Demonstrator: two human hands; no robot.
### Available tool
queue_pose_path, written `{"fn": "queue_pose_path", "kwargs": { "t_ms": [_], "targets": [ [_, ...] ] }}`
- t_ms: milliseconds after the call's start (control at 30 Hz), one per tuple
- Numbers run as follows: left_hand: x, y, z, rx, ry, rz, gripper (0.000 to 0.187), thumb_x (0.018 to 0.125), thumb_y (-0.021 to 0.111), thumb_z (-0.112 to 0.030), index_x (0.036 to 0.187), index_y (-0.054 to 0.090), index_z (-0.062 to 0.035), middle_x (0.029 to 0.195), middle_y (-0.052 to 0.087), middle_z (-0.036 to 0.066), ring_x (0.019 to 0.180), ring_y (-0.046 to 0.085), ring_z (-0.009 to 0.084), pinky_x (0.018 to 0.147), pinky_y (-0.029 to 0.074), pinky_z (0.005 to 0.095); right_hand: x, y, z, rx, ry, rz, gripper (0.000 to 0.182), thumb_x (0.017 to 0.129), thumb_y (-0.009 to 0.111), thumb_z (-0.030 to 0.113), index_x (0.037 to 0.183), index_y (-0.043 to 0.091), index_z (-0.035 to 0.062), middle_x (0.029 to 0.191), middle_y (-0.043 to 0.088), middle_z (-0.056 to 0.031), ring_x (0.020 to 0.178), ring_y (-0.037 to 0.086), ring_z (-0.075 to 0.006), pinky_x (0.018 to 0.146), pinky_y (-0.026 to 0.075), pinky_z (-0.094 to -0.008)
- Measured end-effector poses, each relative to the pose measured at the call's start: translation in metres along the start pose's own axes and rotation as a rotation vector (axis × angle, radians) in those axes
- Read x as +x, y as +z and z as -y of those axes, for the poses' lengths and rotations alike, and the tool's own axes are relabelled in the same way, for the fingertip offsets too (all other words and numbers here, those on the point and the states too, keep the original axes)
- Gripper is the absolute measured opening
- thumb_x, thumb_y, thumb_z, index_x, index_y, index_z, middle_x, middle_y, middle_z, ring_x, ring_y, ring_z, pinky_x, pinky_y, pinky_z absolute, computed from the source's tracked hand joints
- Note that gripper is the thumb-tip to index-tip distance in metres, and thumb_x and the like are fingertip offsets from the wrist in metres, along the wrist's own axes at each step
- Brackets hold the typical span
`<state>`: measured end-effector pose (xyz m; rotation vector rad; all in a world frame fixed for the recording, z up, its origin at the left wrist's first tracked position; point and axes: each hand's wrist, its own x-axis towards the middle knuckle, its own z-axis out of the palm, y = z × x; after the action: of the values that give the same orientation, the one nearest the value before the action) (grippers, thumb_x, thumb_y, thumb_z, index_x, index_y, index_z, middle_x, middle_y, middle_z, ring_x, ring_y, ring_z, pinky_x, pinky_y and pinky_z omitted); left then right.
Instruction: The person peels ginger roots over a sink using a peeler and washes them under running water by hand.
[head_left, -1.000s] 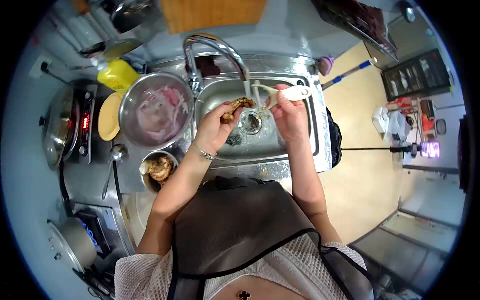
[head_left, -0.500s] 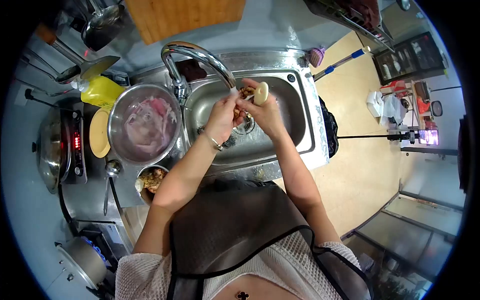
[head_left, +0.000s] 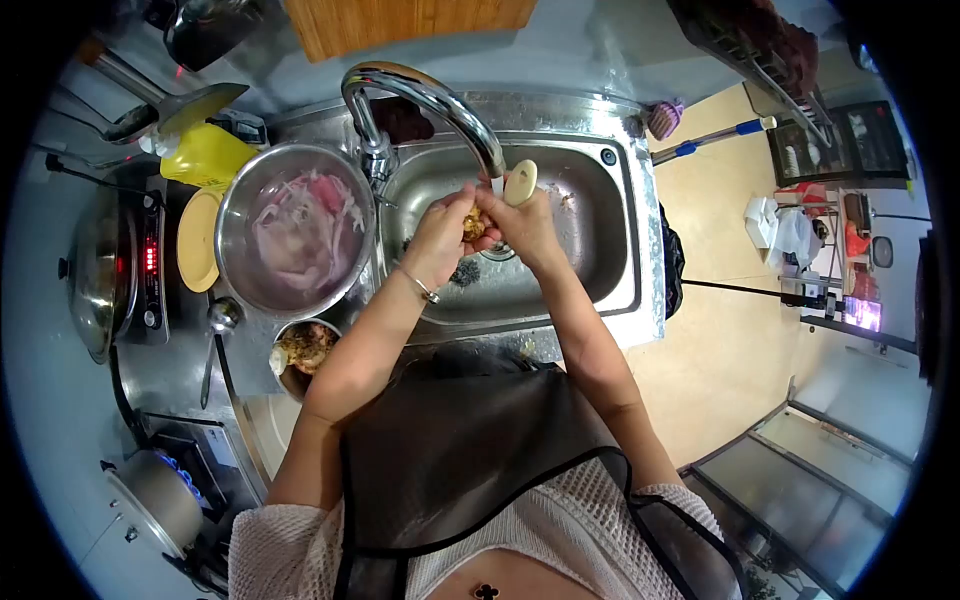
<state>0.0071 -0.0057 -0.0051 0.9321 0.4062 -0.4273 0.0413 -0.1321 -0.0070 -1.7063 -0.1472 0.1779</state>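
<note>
Over the sink, my left hand is closed around a brown-yellow piece of food, probably meat, mostly hidden by fingers. Opposite it, my right hand grips a tool by its cream handle; its working end is hidden between the hands. My fingertips meet at the piece, right below the spout of the chrome faucet. Dark scraps lie on the sink floor beneath my left hand.
Left of the sink stands a steel bowl of pale pieces in water. A small pot with browned meat sits by my left forearm. Further left are a ladle, a yellow dish and a lidded pan beside a lit red display.
Both hands stay together under the spout, with the fingers shifted on the piece. The cream handle has turned slightly more upright. The whole view has shifted a little.
</note>
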Motion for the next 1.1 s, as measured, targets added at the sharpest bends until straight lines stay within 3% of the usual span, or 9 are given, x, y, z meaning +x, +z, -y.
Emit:
{"fn": "queue_pose_path", "kwargs": {
  "t_ms": [267, 367, 433, 500, 700, 767, 900, 1000, 1100],
  "targets": [
    [-0.012, 0.0, 0.008, 0.053, 0.026, 0.072, 0.031, 0.091, 0.043, -0.021, 0.118, 0.046, -0.0068, 0.08, 0.051, 0.001, 0.073, 0.053, 0.0108, 0.061, 0.044, 0.0224, 0.005, -0.009, 0.002, 0.024, 0.276, -0.16, 0.025, 0.083, 0.057, 0.019, 0.093, 0.058, -0.0034, 0.07, 0.059, -0.0047, 0.055, 0.052, -0.0072, 0.045, 0.04, -0.0221],
    [-0.013, -0.009, 0.009, 0.102, 0.099, 0.097, 0.034, 0.09, 0.044, -0.016, 0.123, 0.042, -0.0057, 0.086, 0.052, 0.001, 0.076, 0.052, 0.0094, 0.064, 0.045, 0.022, 0.005, -0.01, -0.005, 0.045, 0.235, -0.27, 0.023, 0.081, 0.06, 0.019, 0.089, 0.059, -0.0024, 0.069, 0.059, -0.0043, 0.059, 0.054, -0.0082, 0.049, 0.042, -0.0229],
    [-0.012, -0.005, 0.011, 0.158, 0.183, 0.094, 0.035, 0.088, 0.045, -0.012, 0.123, 0.043, -0.0053, 0.089, 0.053, 0.001, 0.076, 0.052, 0.0078, 0.064, 0.045, 0.0212, -0.004, -0.005, -0.001, -0.047, -0.084, -0.051, 0.032, 0.072, 0.069, 0.022, 0.088, 0.059, -0.0043, 0.068, 0.06, -0.0059, 0.06, 0.056, -0.0113, 0.054, 0.045, -0.025],
    [-0.013, 0.0, 0.011, 0.214, 0.269, 0.096, 0.036, 0.087, 0.046, -0.008, 0.123, 0.043, -0.005, 0.092, 0.053, 0.001, 0.075, 0.051, 0.0063, 0.063, 0.046, 0.0204, -0.009, 0.001, 0.001, -0.238, -0.032, -0.03, 0.036, 0.069, 0.072, 0.023, 0.089, 0.059, -0.0039, 0.067, 0.06, -0.0058, 0.061, 0.055, -0.011, 0.055, 0.045, -0.0246],
    [-0.015, -0.001, 0.015, 0.335, 0.268, 0.069, 0.04, 0.085, 0.045, -0.002, 0.125, 0.04, -0.0023, 0.103, 0.054, 0.003, 0.081, 0.052, 0.0083, 0.07, 0.045, 0.021, -0.006, -0.01, 0.021, 0.306, 0.328, -0.089, 0.021, 0.079, 0.062, 0.02, 0.082, 0.059, -0.0008, 0.065, 0.057, -0.0028, 0.053, 0.051, -0.0065, 0.043, 0.037, -0.0206],
    [-0.014, 0.002, 0.016, 0.336, 0.332, 0.033, 0.04, 0.084, 0.047, -0.002, 0.124, 0.041, -0.003, 0.105, 0.055, 0.004, 0.085, 0.052, 0.0077, 0.071, 0.044, 0.0203, -0.007, -0.008, 0.018, 0.299, 0.309, -0.076, 0.023, 0.08, 0.061, 0.019, 0.083, 0.058, -0.0031, 0.066, 0.057, -0.0036, 0.053, 0.051, -0.0066, 0.044, 0.038, -0.0211],
    [-0.011, 0.004, 0.019, 0.475, 0.441, 0.013, 0.039, 0.086, 0.045, -0.002, 0.125, 0.04, -0.0013, 0.102, 0.055, 0.004, 0.081, 0.052, 0.0084, 0.07, 0.045, 0.0209, -0.009, 0.005, 0.003, -0.274, -0.207, -0.117, 0.021, 0.08, 0.057, 0.019, 0.087, 0.06, -0.0004, 0.065, 0.059, -0.0056, 0.052, 0.054, -0.0154, 0.051, 0.045, -0.0283],
    [-0.011, 0.002, 0.022, 0.507, 0.435, 0.017, 0.04, 0.086, 0.045, -0.001, 0.125, 0.04, -0.0012, 0.101, 0.054, 0.004, 0.079, 0.051, 0.0074, 0.07, 0.044, 0.0204, -0.008, -0.007, 0.011, 0.105, 0.259, -0.074, 0.018, 0.083, 0.056, 0.018, 0.087, 0.059, 0.0004, 0.07, 0.058, -0.0023, 0.058, 0.053, -0.008, 0.047, 0.04, -0.0213],
    [-0.01, -0.002, 0.022, 0.465, 0.396, 0.056, 0.041, 0.085, 0.045, -0.001, 0.126, 0.039, -0.0007, 0.097, 0.054, 0.003, 0.076, 0.049, 0.0062, 0.068, 0.042, 0.0199, -0.006, -0.015, 0.016, 0.299, 0.3, -0.062, 0.018, 0.085, 0.054, 0.017, 0.087, 0.06, 0.0012, 0.071, 0.058, -0.0021, 0.06, 0.053, -0.008, 0.048, 0.04, -0.021]
  ]
}}
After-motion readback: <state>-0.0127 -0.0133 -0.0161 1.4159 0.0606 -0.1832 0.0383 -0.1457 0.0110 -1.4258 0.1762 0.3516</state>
